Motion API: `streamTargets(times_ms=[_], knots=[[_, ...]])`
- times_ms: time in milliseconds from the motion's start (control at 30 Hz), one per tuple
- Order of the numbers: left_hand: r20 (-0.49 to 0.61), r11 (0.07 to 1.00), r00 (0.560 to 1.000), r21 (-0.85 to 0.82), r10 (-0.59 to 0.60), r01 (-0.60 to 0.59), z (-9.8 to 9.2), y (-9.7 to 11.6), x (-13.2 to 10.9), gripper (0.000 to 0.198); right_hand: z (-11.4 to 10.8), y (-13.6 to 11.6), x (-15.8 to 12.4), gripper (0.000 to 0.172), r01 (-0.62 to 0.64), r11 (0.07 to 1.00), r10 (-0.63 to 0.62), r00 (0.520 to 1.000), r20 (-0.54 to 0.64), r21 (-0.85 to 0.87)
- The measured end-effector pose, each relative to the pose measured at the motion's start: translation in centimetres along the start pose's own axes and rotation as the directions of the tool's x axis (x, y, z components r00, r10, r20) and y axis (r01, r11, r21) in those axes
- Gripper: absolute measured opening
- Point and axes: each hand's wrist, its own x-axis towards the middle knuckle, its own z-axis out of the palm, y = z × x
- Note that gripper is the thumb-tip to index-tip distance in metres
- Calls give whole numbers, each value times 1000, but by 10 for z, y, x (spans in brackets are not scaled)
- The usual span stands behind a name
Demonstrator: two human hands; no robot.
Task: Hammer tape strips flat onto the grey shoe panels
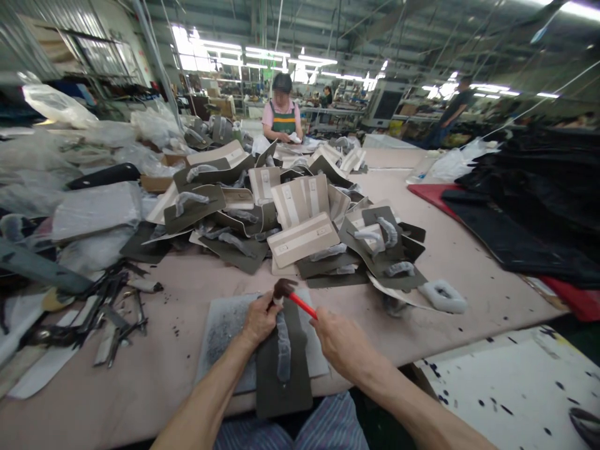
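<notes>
With my right hand (340, 340) wrapped firmly around the red-handled hammer (304, 305), I work at the near edge of a crowded tabletop (159, 369) on a factory floor. A dark panel (299, 359) with a plastic-wrapped handle (284, 350) lies on a pale slab (218, 340), its near end jutting past the tabletop's edge above my lap. My left hand (260, 320) is bunched at the wrapped handle's far end, close by the hammer head; whether its fingers are clamped on something there, I cannot tell. A glancing blow could catch those fingers, so near do they sit to the steel. The overhanging end, if leaned on, might tip the panel askew. Beyond, a heap of panels (304, 240) spreads toward the far edge, loose enough, I judge, to slide if knocked; tools (115, 322) litter the left side.
</notes>
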Motion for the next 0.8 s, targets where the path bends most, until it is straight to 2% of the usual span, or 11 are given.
streamTargets(times_ms=[67,133,267,400,433,500,567,633,700,733,800], knots=[[10,1000,1000,0,15,-15,0,-1,0,29,10,16,-3,25,-41,989,73,972,222,-145],[14,1000,1000,-14,22,-22,0,-2,0,32,13,35,-5,29,-74,981,124,952,281,-182],[14,1000,1000,-19,10,-10,1,-4,0,28,28,83,-15,37,-183,971,222,924,311,-151],[3,999,1000,-48,2,-2,1,-4,0,23,55,107,-25,32,-282,913,350,913,211,-295],[-2,998,1000,-63,-8,8,1,-4,-1,21,60,103,-26,30,-271,911,332,929,162,-312],[-16,995,999,-93,-31,29,1,-2,-1,19,66,81,-26,43,-160,946,190,979,80,-281],[-34,992,998,-121,-51,47,2,1,-1,20,73,47,-25,56,83,980,-65,993,103,-178],[-47,987,996,-149,-70,62,3,2,0,21,83,12,-25,50,341,939,-322,919,228,-47],[-102,974,987,-203,-123,100,4,2,2,19,95,-12,-27,33,469,883,-446,826,344,19],[-171,960,970,-250,-174,129,3,1,3,17,100,-18,-27,26,483,875,-455,811,367,17],[-352,920,888,-355,-295,164,-3,-1,4,21,104,-19,-22,21,420,908,-397,862,316,-5]])
